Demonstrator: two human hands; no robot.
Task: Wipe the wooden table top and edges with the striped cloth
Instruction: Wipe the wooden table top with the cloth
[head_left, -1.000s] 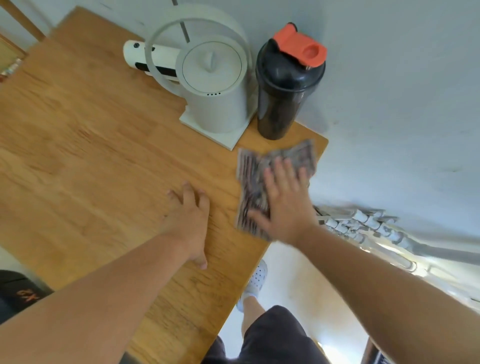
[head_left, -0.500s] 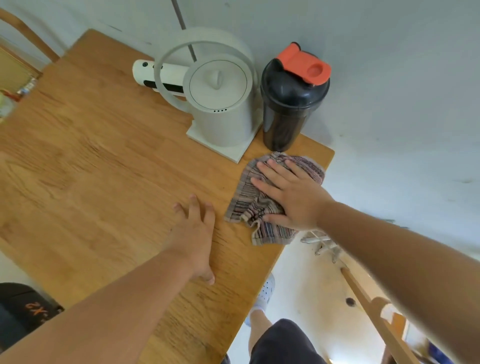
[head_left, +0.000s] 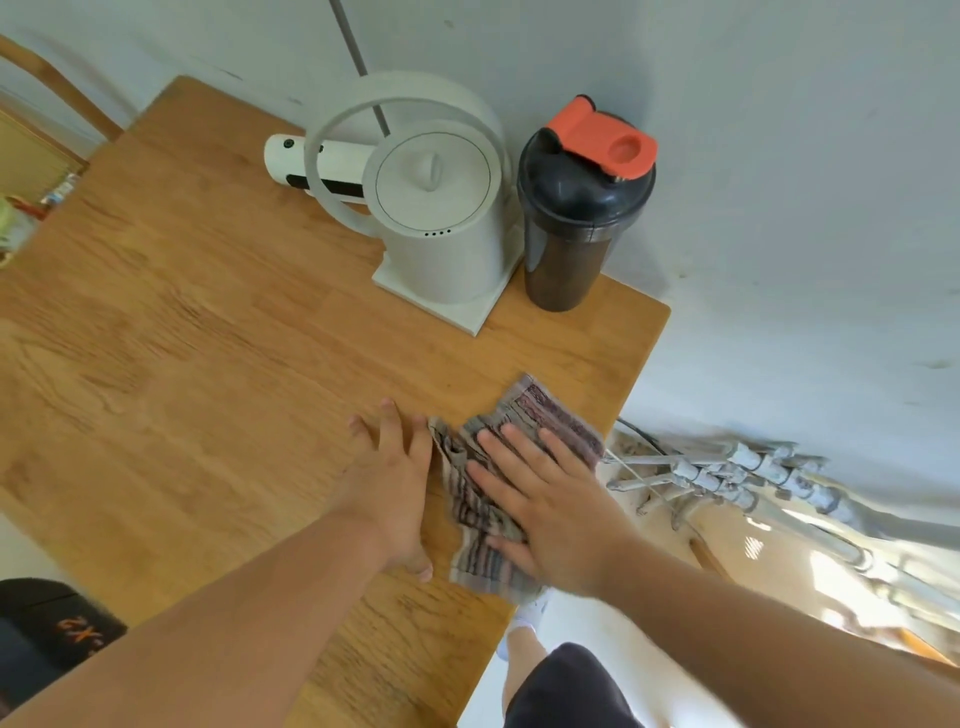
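The striped cloth (head_left: 540, 415) lies crumpled on the wooden table (head_left: 208, 364), close to its right edge. My right hand (head_left: 545, 504) presses flat on the cloth with fingers spread, covering its middle. Flat on the bare wood just left of the cloth rests my left hand (head_left: 397, 483), fingers apart, holding nothing; its side touches the cloth's left border. Part of the cloth overhangs the table's near right edge.
A white kettle (head_left: 441, 223) on its base and a black shaker bottle with an orange lid (head_left: 576, 218) stand at the far right corner by the wall. A white cylinder (head_left: 322, 166) lies behind the kettle. Pipes (head_left: 727, 467) run along the wall beyond the edge.
My right hand has drawn the cloth back from beside the shaker bottle toward me along the right edge. The left hand stays flat on the wood.
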